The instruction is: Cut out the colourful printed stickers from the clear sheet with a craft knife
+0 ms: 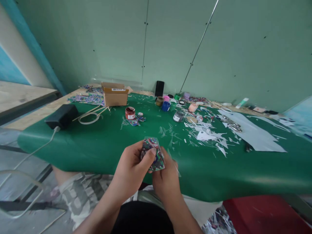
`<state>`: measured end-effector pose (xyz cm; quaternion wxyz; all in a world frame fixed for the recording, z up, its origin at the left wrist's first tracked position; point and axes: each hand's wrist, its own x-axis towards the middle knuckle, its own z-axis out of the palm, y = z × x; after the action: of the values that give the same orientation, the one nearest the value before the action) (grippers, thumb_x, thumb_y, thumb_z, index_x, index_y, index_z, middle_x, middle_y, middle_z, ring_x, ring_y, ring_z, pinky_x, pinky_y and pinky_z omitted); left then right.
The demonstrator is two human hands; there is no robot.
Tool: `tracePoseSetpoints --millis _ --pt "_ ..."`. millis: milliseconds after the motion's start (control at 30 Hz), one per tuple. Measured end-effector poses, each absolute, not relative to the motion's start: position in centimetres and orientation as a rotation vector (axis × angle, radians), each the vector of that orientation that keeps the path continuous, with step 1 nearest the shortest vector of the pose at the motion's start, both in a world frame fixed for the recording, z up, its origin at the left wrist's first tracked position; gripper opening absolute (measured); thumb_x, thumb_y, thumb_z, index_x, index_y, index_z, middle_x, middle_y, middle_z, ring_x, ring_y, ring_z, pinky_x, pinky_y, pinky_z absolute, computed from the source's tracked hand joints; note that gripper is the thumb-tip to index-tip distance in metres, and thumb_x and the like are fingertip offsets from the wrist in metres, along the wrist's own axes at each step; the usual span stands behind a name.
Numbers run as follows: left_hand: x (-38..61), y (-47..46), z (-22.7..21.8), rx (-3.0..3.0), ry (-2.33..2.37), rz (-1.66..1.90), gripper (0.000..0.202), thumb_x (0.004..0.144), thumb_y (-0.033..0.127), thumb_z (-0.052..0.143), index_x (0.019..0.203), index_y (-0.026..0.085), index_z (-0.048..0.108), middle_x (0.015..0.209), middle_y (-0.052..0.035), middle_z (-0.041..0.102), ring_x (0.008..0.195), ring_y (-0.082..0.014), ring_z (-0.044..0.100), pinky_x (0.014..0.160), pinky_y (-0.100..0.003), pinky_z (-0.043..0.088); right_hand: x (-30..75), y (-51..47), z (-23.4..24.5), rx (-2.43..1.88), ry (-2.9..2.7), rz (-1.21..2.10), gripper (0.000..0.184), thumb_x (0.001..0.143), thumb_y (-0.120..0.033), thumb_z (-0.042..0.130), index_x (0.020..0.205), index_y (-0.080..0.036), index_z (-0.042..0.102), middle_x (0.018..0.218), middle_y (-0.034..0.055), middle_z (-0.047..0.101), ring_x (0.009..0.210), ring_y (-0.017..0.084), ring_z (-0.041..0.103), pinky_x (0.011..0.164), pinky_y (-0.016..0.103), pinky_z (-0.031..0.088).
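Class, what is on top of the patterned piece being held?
The left hand has its thumb on the patterned piece; pattern shows around it. What lies beneath the thumb is covered.

Light moderate, diffuse; source out of frame. Green wall (109,39) fairly evenly lit. Pale sheen on the green table cover (97,152), lower right of frame; small glints on metal scissors (236,126), right of centre. Wide-angle distortion: table edge bows, side areas stretch. Overall slightly soft; small print on the red jar's label (131,116) unreadable.
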<state>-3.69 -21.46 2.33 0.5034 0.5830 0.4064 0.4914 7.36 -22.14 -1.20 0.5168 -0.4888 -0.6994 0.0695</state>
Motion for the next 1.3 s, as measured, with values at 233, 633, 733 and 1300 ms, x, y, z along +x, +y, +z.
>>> tracePoseSetpoints --millis 233,633,733,1300 --pt "-3.4 -21.7 2.4 1.443 0.954 1.215 0.024 0.086 0.027 0.057 0.066 0.018 0.049 0.056 0.0069 0.037 0.047 -0.0056 0.031 0.040 -0.017 0.025 7.2 -22.3 -1.2 -1.203 -1.628 0.190 0.014 0.085 -0.020 0.038 0.089 -0.023 0.052 0.061 -0.0010 0.064 0.054 0.019 0.064 0.048 0.025 0.043" --pt "-3.1 -21.8 2.0 1.291 0.903 1.236 0.026 0.085 0.038 0.059 0.070 0.018 0.058 0.056 0.0052 0.044 0.042 -0.0055 0.033 0.034 -0.015 0.029 7.6 -22.3 -0.9 -1.172 -1.636 0.262 0.014 0.083 -0.020 0.042 0.088 -0.024 0.054 0.061 -0.0023 0.065 0.053 0.017 0.064 0.046 0.023 0.042" --pt "-4.0 -21.7 2.0 1.257 0.920 1.142 0.030 0.084 0.044 0.061 0.068 0.018 0.058 0.050 0.0053 0.045 0.037 -0.0064 0.037 0.032 -0.016 0.032 8.2 -22.2 -1.0 -1.082 -1.720 0.311 0.011 0.082 -0.020 0.044 0.085 -0.024 0.054 0.062 -0.0028 0.064 0.055 0.017 0.064 0.049 0.023 0.043" --pt "-2.8 -22.5 2.5 1.220 0.941 1.237 0.036 0.084 0.037 0.064 0.058 0.018 0.048 0.046 0.0069 0.039 0.034 -0.0035 0.029 0.030 -0.016 0.022 8.4 -22.6 -1.8 -1.040 -1.623 0.550 0.018 0.083 -0.019 0.052 0.097 -0.024 0.063 0.080 -0.0004 0.074 0.069 0.018 0.071 0.060 0.024 0.053"
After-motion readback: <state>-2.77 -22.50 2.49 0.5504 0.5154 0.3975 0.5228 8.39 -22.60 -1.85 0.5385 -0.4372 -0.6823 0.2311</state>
